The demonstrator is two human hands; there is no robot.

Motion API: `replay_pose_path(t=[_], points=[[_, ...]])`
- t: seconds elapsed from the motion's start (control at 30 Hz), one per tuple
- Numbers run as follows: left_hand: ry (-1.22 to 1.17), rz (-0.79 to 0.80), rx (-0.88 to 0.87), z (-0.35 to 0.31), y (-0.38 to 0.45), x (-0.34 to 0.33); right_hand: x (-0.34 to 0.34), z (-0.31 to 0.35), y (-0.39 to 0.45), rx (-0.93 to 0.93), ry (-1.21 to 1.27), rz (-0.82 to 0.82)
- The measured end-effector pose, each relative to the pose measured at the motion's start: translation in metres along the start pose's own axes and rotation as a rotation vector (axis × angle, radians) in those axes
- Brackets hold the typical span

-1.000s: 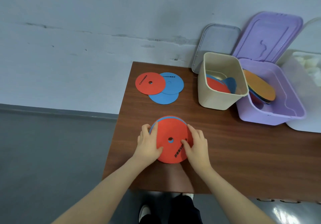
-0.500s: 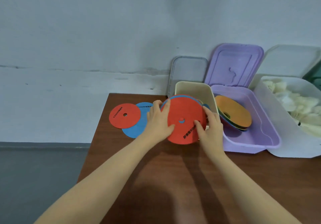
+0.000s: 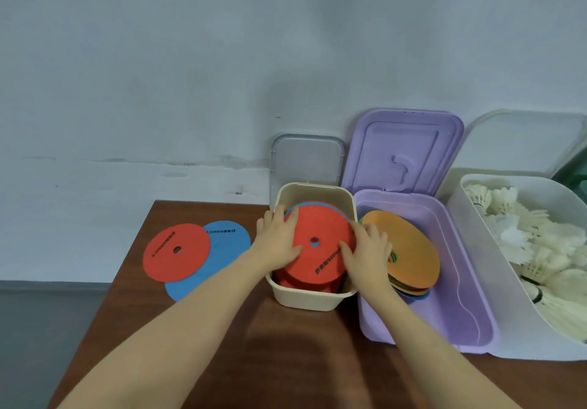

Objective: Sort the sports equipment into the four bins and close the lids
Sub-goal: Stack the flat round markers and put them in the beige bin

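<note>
The blue disc (image 3: pixel 219 250) bears black print, seen reversed, reading "SONIC" plus unreadable characters; print on both red discs (image 3: pixel 176 257) (image 3: pixel 320 250) is unreadable

Ahead of you, a pale blue-grey wall (image 3: pixel 190 59) fills the upper view, scuffed by a dark horizontal crack. A brown wooden table (image 3: pixel 317 361) stands against it. Grey floor (image 3: pixel 47 329) lies to your left.

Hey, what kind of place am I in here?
Likely a plain storage or equipment corner: a wooden table against a bare scuffed wall, with open bins holding flat discs and shuttlecocks.
</note>
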State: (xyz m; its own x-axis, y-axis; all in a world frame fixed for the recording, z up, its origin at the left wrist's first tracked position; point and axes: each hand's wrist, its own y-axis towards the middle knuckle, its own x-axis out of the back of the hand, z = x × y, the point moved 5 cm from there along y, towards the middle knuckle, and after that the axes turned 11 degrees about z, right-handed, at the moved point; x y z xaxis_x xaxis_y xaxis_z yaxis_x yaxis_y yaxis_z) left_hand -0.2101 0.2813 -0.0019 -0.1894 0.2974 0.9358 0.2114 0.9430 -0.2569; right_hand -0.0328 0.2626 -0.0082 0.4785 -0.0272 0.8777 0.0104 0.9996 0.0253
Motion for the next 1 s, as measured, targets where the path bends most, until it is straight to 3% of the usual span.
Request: replay_pose_path(t=[0.1, 0.3, 0.47, 0.77, 0.87, 1.0], points=[[0.076, 0.021, -0.016, 0.009, 0.001, -0.01, -0.01, -0.008, 0.0, -0.028, -0.077, 0.055], [-0.097, -0.066, -0.074, 0.03, -0.023, 0.002, -0.015, 0.013, -0.012, 0.093, -0.059, 0.01], [-0.032, -0.118, -0.082, 0.074, -0.052, 0.015, -0.024, 0.059, -0.026, 0.19, -0.085, -0.03], [0.026, -0.052, -0.005, 0.194, -0.09, 0.015, -0.082, 0.164, -0.038, 0.277, -0.089, 0.003], [0.04, 0.001, 0.064, 0.233, -0.092, 0.007, -0.113, 0.197, -0.033, 0.289, -0.069, 0.059], [0.023, 0.116, 0.142, 0.275, -0.085, -0.013, -0.162, 0.209, -0.013, 0.177, -0.133, 0.259]])
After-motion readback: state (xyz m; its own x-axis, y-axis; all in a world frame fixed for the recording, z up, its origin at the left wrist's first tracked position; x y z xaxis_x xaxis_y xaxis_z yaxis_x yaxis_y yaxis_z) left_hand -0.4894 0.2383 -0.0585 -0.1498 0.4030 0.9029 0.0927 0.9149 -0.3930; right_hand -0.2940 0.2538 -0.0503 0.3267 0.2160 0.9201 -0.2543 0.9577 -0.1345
